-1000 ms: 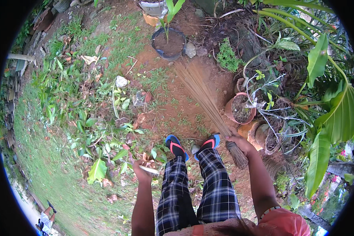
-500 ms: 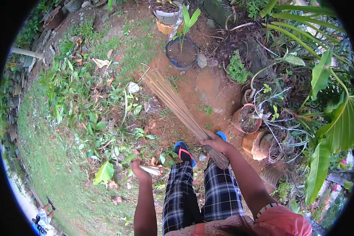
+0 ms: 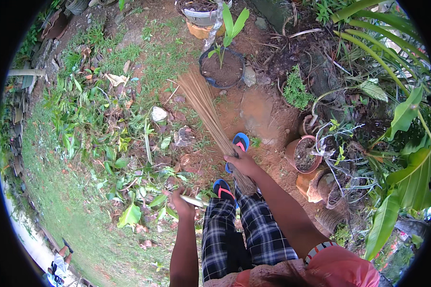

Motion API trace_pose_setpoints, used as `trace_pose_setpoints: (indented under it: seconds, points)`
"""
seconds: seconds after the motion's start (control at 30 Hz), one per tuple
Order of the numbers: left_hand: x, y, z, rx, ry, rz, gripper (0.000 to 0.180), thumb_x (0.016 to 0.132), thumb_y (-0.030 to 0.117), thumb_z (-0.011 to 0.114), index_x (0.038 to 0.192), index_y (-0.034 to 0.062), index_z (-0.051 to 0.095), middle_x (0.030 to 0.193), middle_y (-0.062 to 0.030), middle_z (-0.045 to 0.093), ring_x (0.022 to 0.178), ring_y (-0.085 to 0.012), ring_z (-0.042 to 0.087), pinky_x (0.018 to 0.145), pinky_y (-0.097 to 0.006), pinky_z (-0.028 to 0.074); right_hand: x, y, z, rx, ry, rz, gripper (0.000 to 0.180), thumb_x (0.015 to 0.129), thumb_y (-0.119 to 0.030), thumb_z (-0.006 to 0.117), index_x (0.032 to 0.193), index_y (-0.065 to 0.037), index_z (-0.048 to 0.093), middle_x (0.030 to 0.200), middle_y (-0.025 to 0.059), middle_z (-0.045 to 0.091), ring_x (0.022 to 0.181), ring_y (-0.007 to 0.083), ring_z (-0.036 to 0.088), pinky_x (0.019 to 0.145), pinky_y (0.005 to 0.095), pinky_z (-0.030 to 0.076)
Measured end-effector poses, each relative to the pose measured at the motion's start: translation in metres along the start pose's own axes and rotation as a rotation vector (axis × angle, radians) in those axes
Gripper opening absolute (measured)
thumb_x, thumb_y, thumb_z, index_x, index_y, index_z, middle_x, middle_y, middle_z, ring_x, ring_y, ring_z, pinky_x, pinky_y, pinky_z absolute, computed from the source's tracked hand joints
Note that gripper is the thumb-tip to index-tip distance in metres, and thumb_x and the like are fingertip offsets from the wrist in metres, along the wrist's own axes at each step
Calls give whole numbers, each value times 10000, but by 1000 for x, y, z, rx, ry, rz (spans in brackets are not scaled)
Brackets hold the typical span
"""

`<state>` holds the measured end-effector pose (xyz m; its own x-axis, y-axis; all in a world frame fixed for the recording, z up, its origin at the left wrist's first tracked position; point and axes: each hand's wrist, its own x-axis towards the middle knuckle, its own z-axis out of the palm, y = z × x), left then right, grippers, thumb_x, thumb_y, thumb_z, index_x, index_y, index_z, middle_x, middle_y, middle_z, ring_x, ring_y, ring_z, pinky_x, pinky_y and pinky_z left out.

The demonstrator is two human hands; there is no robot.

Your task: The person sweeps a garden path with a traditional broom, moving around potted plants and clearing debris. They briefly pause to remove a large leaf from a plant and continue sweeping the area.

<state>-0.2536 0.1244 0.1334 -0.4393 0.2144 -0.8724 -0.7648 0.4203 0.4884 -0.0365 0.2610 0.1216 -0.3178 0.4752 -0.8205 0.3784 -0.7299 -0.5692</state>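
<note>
My right hand (image 3: pixel 243 163) grips a stick broom (image 3: pixel 208 117), a bundle of thin brown ribs, near its bound end. The broom slants up to the left, and its spread tips are over the soil beside a black plant pot (image 3: pixel 215 81). Closed round a pale stick-like thing (image 3: pixel 195 201) is my left hand (image 3: pixel 181 202), lower and to the left. One end of that thing points toward my leg; its exact kind is unclear. Green leaves (image 3: pixel 130 216) lie close to this hand, and I cannot tell whether any are attached to what it holds.
Cut leaves and weeds (image 3: pixel 112 162) cover the ground at left, with a white stone (image 3: pixel 159 114) among them. Terracotta pots (image 3: pixel 304 154) and large-leaved plants line the right. My feet wear blue flip-flops (image 3: pixel 222 189). Another person (image 3: pixel 58 268) is at the far lower left.
My right foot has stepped forward. My right hand and the broom have shifted left and slightly up, the broom now steeper. My left hand has moved a little right, still holding the pale thing.
</note>
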Motion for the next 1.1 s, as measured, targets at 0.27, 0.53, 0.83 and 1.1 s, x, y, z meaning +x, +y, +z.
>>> trace_pose_setpoints:
  seconds: [0.27, 0.53, 0.83, 1.1]
  points:
    - [25, 15, 154, 101, 28, 493, 191, 787, 137, 520, 914, 57, 402, 835, -67, 481, 769, -161, 493, 670, -285, 388, 48, -18, 2, -496, -44, -86, 746, 762, -341, 579, 1376, -170, 191, 899, 190, 617, 793, 309, 606, 729, 386, 481]
    - [94, 85, 217, 265, 17, 697, 96, 795, 112, 518, 842, 57, 456, 755, -24, 464, 701, -114, 439, 642, -270, 365, 150, -75, 15, -560, -269, -565, 699, 744, -367, 651, 1329, -160, 329, 1263, 153, 446, 1169, 299, 416, 985, 392, 306]
    - [235, 86, 307, 443, -266, 151, 175, 749, 50, 487, 918, 90, 503, 726, -20, 455, 642, -150, 457, 583, -285, 415, 302, -22, -200, -574, 927, -184, 509, 756, -207, 605, 1204, -53, 419, 1066, 208, 545, 986, 345, 537, 851, 392, 422]
    - [301, 59, 383, 585, -438, 259, 209, 736, 110, 544, 931, 42, 513, 771, -55, 506, 668, -154, 497, 574, -287, 410, 300, -3, -181, -666, 738, -184, 219, 855, -212, 512, 891, 0, 554, 808, 203, 600, 821, 338, 596, 697, 412, 463]
